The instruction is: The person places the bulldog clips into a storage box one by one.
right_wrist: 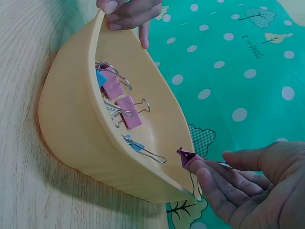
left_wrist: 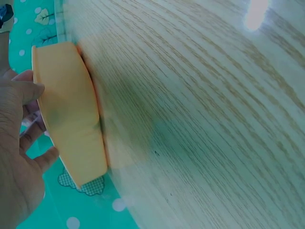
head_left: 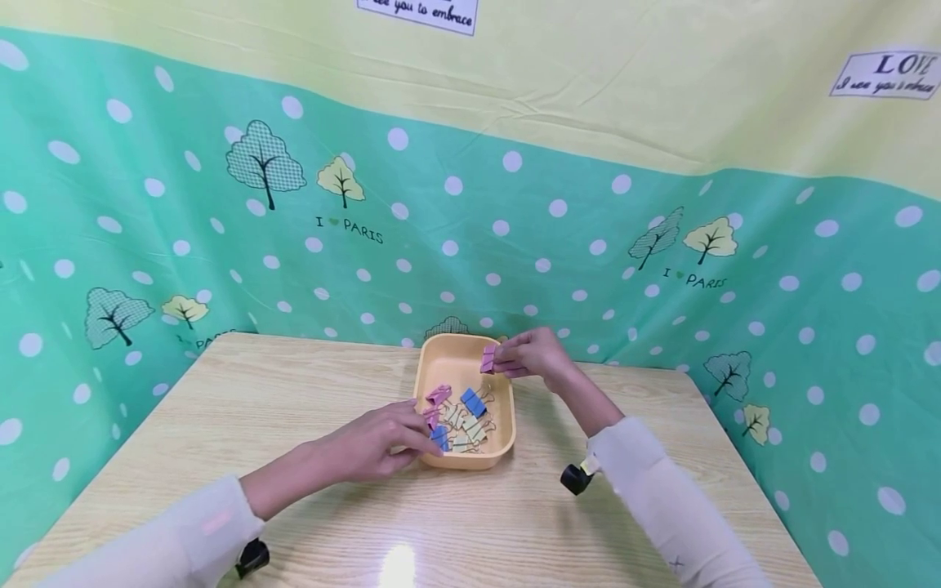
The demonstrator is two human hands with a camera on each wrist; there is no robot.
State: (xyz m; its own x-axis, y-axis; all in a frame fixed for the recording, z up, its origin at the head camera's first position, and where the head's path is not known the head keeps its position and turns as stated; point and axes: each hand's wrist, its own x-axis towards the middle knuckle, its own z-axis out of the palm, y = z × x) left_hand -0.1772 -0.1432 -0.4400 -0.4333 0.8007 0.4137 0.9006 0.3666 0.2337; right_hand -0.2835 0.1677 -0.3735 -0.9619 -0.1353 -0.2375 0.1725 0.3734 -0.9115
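A pale orange plastic box [head_left: 463, 461] stands on the table, holding several binder clips: pink ones [right_wrist: 128, 112], blue ones [head_left: 474, 402] and pale yellow ones [head_left: 474, 428]. My left hand [head_left: 378, 441] holds the box's rim at the near left corner, thumb outside and fingers reaching over the edge [left_wrist: 21, 105]. Above the far right part of the box, my right hand [head_left: 540, 355] pinches a pink binder clip [head_left: 488, 359] by its wire handle, between thumb and fingers. That clip's folded body [right_wrist: 188, 158] points toward the inside of the box.
The light wood-grain table [head_left: 309, 367] reaches back to a green and yellow curtain [head_left: 485, 261] with dots and trees, which hangs close behind the box. Black wrist-worn pieces hang under both forearms, one of them below the right cuff [head_left: 577, 478].
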